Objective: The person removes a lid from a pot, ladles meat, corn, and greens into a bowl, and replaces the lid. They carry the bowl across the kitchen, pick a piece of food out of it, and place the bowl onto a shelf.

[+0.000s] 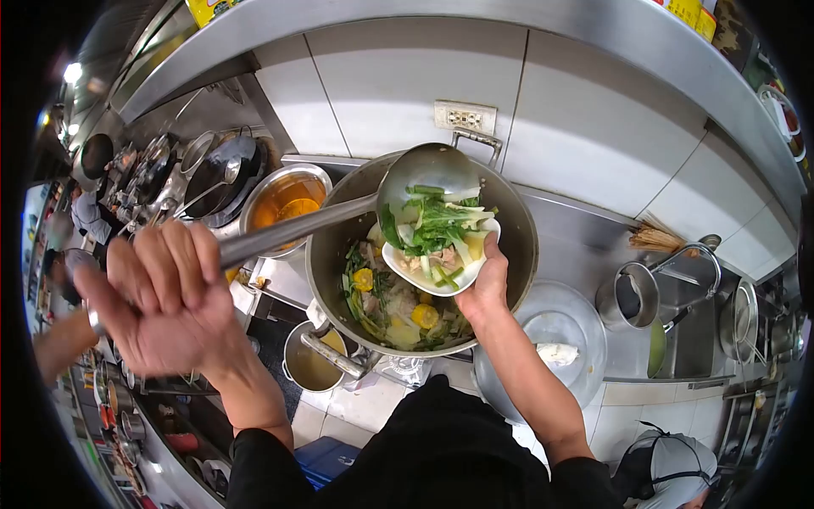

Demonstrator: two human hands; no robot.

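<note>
My left hand [174,297] is wrapped round the long handle of a metal ladle [297,225]. The ladle's bowl is tipped over a white bowl [410,270], with leafy greens [441,222] and pale stalks spanning the two. My right hand [487,284] grips the white bowl by its right side, above the pot. Pieces of meat show among the greens in the bowl. Below is a large metal pot [527,246] holding soup with corn pieces [425,316], greens and meat. Part of the pot's contents is hidden by the bowl and ladle.
Left of the pot stands a metal bowl of orange liquid [292,208], and lower left a smaller pot [314,356]. A large round lid [543,327] lies at right, near a sink [691,348]. Woks [222,174] sit far left. Another person [674,467] is at lower right.
</note>
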